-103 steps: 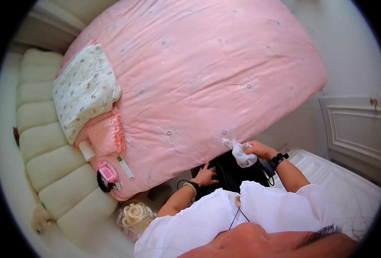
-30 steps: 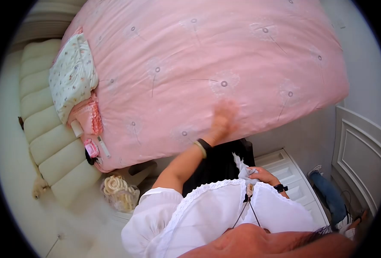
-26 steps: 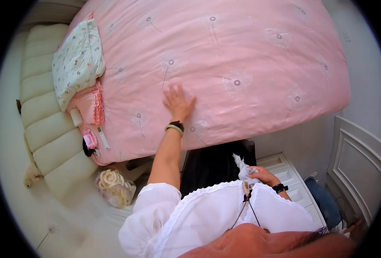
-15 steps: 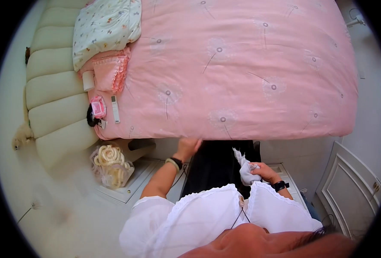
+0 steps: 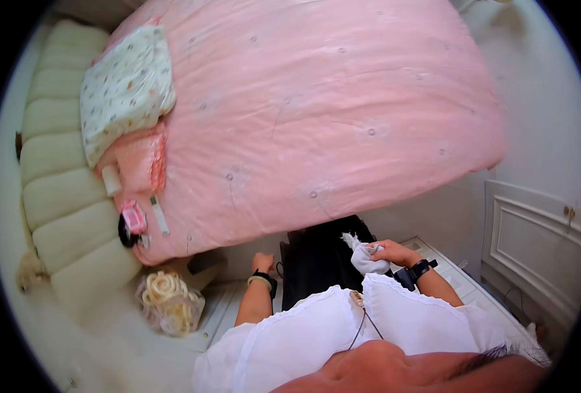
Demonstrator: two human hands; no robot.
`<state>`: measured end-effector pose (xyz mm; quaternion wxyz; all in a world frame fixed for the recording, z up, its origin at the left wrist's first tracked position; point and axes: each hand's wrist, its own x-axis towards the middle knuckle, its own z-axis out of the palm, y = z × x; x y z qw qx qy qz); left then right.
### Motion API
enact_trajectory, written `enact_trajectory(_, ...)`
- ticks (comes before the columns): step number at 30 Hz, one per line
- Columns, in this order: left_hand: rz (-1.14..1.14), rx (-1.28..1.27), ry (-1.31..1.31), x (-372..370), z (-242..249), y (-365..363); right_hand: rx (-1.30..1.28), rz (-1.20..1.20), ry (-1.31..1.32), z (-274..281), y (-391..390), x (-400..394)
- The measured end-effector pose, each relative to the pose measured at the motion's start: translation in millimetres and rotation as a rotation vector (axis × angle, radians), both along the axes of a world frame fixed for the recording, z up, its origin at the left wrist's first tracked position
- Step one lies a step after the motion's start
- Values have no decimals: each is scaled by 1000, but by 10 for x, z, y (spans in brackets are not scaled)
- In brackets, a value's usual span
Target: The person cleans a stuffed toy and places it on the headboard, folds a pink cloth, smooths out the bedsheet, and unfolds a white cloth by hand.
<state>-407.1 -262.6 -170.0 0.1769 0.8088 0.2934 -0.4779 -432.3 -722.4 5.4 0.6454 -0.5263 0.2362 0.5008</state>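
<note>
A crumpled white cloth (image 5: 368, 261) with a frayed end is bunched in my right hand (image 5: 395, 253), whose fingers are closed around it. The cloth hangs over the dark surface in front of my body. On the other side of that surface my left hand (image 5: 262, 262) is held low, curled like a fist, with nothing visible in it. It is below the bed's edge, apart from the pink bedspread (image 5: 271, 164).
The bed has a cream padded headboard (image 5: 61, 187), a patterned white pillow (image 5: 130, 85) and a pink ruffled pillow (image 5: 140, 164). A pink packet (image 5: 133, 217) and a white remote (image 5: 160, 216) lie near its corner. Wrapped cream roses (image 5: 169, 301) stand left; a white panelled door (image 5: 533, 226) is right.
My left hand has come down and away from the bed's edge. My right hand still grips the white cloth. The view has tilted and shifted, so the bed appears slanted.
</note>
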Motion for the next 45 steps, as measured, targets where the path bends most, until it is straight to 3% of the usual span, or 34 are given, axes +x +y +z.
enact_trajectory(1,-108,89,-174,168,246,-143,-5,-29,-28,86,-76,-41)
enact_trajectory(4,97,-183,-183,664,249,-320,-26,-85,-92,314,-355,-97)
enact_trajectory(7,-229,-131,-544,1195,588,-857,-21,-274,-27,396,-759,-239)
enact_trajectory(10,-529,43,-1035,1568,484,-1471,-49,-343,-34,414,-1271,-414)
enact_trajectory(11,-427,19,-889,1643,447,-1734,-48,-358,-37,442,-1454,-490)
enact_trajectory(13,-214,-12,-593,1834,1047,-2610,-42,-365,-48,496,-1838,-546)
enact_trajectory(16,-508,-73,-643,1729,-151,-3365,-108,-368,-94,482,-2492,-726)
enact_trajectory(19,-734,-170,-299,851,774,-4782,-132,-489,-92,443,-3120,-947)
enact_trajectory(23,-1011,-712,-60,680,485,-5020,-88,-596,-50,547,-3616,-1051)
enact_trajectory(24,-807,-777,-84,890,724,-5089,-77,-590,-59,527,-3718,-1026)
enact_trajectory(26,-522,-637,-141,1498,710,-5170,-67,-593,-64,518,-3833,-1095)
enact_trajectory(28,-624,-516,-855,2025,254,-5150,-108,-653,-89,558,-3957,-1145)
enact_trajectory(29,-779,-283,-926,2302,175,-5202,-119,-682,-85,572,-3964,-1242)
enact_trajectory(31,-495,-145,-709,2454,538,-5623,-77,-742,-75,580,-4079,-1431)
enact_trajectory(34,-686,15,-610,2086,-206,-6329,-34,-827,-44,703,-4351,-1631)
enact_trajectory(35,-872,-96,-724,1682,-480,-6612,-21,-852,-30,725,-4477,-1678)
enact_trajectory(36,-749,-306,-486,1198,220,-7068,0,-871,-37,672,-4647,-1744)
enact_trajectory(37,-922,-395,-429,792,569,-7444,-1,-886,-32,658,-4839,-1791)
enact_trajectory(39,-1117,-949,-384,350,454,-7948,2,-909,-26,573,-5297,-1875)
enact_trajectory(41,-839,-839,-193,516,959,-8646,-61,-956,-59,493,-5944,-1971)
enact_trajectory(42,-747,-747,-376,718,1114,-8935,-82,-992,-51,466,-6113,-2117)
enact_trajectory(43,-560,-822,-748,915,980,-9179,-78,-1013,-26,469,-6299,-2256)
enact_trajectory(44,-672,-715,-1163,1232,677,-9357,-82,-1030,-16,511,-6610,-2346)
enact_trajectory(45,-765,-493,-1334,1585,303,-9495,-98,-1045,-21,557,-6945,-2400)
